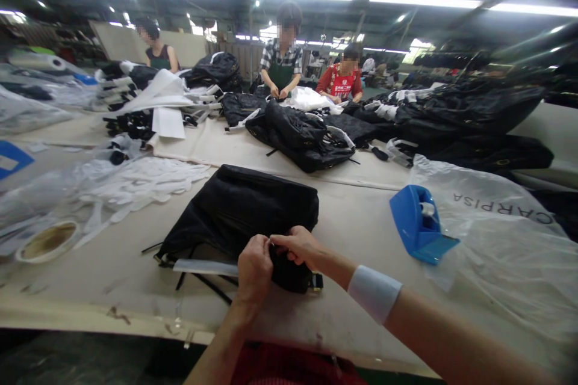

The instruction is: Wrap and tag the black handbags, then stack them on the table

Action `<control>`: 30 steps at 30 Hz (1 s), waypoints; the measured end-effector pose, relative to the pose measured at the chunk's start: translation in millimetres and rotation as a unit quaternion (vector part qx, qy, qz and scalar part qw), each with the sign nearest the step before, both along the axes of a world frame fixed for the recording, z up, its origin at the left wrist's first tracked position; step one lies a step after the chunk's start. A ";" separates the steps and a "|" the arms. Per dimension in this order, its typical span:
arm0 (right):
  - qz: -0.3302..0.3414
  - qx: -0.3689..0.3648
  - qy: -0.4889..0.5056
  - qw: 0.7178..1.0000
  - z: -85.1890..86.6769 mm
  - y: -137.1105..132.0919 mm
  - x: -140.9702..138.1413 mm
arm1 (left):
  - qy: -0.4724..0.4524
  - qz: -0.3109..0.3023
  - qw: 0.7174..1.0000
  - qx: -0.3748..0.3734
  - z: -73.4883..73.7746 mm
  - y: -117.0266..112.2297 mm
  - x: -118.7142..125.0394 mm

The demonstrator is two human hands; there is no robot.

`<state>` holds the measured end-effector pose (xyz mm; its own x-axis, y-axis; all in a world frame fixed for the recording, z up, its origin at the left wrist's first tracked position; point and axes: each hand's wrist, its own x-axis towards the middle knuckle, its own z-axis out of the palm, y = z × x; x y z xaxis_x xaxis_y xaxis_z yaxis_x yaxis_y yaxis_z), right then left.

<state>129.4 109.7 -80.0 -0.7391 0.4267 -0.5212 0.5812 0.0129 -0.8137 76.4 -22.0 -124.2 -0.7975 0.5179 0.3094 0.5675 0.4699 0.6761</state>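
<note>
A black bag (253, 204) lies on the table in front of me, with thin black straps and a pale strip (205, 267) along its near side. My left hand (255, 264) is closed at the bag's near edge, its fingers pinched. Close against it, my right hand (295, 246) is also closed, thumb and forefinger meeting the left fingertips. Something small and light shows between the fingertips, too small to name. A white band (374, 293) wraps my right forearm. Metal hardware (316, 282) sits at the bag's near right corner.
To the right stand a blue tape dispenser (415, 222) and clear plastic bags (501, 240). A tape roll (47, 242) and white strips (139, 183) lie at left. More black bags (302, 132) are piled across the table, where several people (282, 60) work.
</note>
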 end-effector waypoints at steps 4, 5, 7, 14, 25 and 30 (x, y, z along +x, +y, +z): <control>-0.043 -0.050 0.028 0.997 6.4 -2.2 6.0 | -0.052 -0.003 0.998 0.028 5.3 -0.3 -0.2; -0.060 -0.067 0.031 0.995 8.4 -2.4 7.6 | -0.061 -0.002 0.998 0.033 6.2 -0.1 -0.4; -0.084 -0.094 0.027 0.992 11.4 -2.5 11.0 | -0.074 0.000 0.997 0.035 7.8 0.7 -0.8; -0.016 0.147 0.120 0.982 5.0 3.5 22.1 | -0.017 0.017 0.999 -0.046 15.3 -0.7 2.4; 0.295 0.456 0.230 0.807 15.2 14.3 3.3 | 0.102 0.029 0.982 -0.155 19.1 -6.2 8.6; 0.310 0.460 0.220 0.802 14.1 10.1 0.0 | 0.116 0.034 0.978 -0.173 19.0 -6.3 7.8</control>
